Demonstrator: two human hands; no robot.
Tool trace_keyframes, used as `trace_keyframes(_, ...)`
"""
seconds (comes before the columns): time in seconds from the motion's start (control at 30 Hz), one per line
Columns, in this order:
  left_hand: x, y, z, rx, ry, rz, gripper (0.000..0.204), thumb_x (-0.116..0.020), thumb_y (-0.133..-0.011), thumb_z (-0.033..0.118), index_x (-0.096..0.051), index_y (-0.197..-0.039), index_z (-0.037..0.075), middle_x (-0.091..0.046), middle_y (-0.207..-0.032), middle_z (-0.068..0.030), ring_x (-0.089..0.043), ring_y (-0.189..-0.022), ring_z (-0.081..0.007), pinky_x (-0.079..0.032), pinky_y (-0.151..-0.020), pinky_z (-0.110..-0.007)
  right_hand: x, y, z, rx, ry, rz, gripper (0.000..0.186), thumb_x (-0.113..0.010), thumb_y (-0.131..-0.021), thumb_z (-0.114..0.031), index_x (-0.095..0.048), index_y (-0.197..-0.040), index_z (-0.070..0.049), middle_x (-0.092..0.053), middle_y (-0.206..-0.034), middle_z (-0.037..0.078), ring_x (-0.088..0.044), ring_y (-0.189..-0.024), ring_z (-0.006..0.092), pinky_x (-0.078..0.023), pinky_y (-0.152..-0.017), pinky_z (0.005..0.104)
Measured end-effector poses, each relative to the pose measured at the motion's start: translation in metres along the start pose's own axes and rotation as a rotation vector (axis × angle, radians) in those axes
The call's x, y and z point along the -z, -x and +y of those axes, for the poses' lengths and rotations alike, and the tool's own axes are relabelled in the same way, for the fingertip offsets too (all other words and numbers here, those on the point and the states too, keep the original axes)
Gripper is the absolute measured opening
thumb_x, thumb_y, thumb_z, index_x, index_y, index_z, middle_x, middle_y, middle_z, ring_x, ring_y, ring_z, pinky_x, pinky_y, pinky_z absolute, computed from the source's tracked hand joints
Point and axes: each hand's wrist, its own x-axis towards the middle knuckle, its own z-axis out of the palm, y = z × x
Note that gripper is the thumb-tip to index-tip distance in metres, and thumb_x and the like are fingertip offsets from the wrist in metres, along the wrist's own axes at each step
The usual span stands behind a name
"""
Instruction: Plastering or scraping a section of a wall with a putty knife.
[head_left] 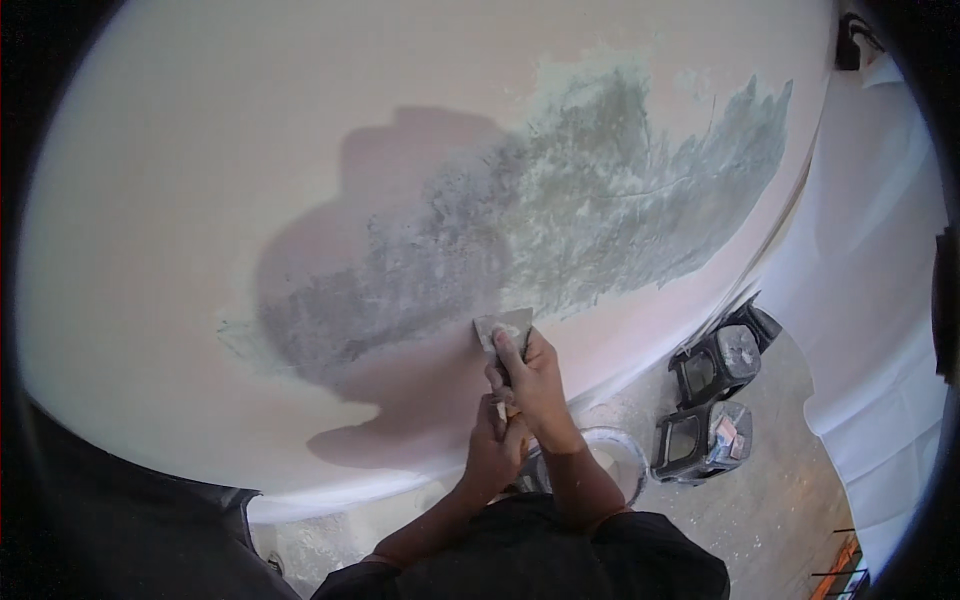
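A putty knife with a wide metal blade is in my right hand, the thumb pressed along the blade. Its edge is at the wall, by the lower border of a rough grey-green plaster patch. Just below, my left hand is closed, close against the right one. A small pale end pokes out between its fingers; the rest is hidden, so I cannot tell what it is. Whitish smears mark the blade and fingers.
Pale pinkish wall surrounds the patch, and my shadow falls across it. A round bucket stands below my right forearm. Two dark plastic stools are to the right on the spattered floor. White sheeting hangs at far right.
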Motion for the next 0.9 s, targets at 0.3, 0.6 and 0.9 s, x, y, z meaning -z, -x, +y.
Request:
trace_keyframes(0.3,0.006,0.001,-0.006,0.057,-0.024,0.014,0.022,-0.050,-0.094,0.004,-0.042,-0.115,0.004,-0.050,-0.085,-0.0052,-0.051,-0.068,-0.0092,-0.041,-0.058,-0.024,0.001,0.001,0.007,0.034,0.046,0.053,0.028,-0.056,-0.099,-0.032,-0.051,-0.096,-0.005,-0.050,-0.058,0.001,-0.041,-0.043,0.0054,-0.029,-0.037,0.0201)
trace_keyframes(0.6,0.002,0.000,0.001,-0.030,-0.020,0.001,0.023,-0.050,-0.095,0.003,-0.041,-0.116,0.004,-0.052,-0.091,-0.0069,-0.052,-0.077,-0.0093,-0.043,-0.065,-0.025,-0.001,0.003,0.001,0.019,-0.003,0.037,0.025,-0.055,-0.100,-0.029,-0.052,-0.095,-0.005,-0.050,-0.058,0.001,-0.040,-0.042,0.0053,-0.029,-0.038,0.0207)
trace_keyframes(0.9,-0.001,-0.005,0.004,-0.429,-0.362,0.006,0.022,-0.050,-0.097,0.005,-0.039,-0.117,0.004,-0.051,-0.091,-0.0065,-0.051,-0.073,-0.0093,-0.042,-0.061,-0.024,-0.004,0.004,-0.015,-0.012,0.066,0.048,0.026,-0.054,-0.101,-0.030,-0.053,-0.096,-0.005,-0.050,-0.060,0.001,-0.040,-0.044,0.0043,-0.029,-0.038,0.0201)
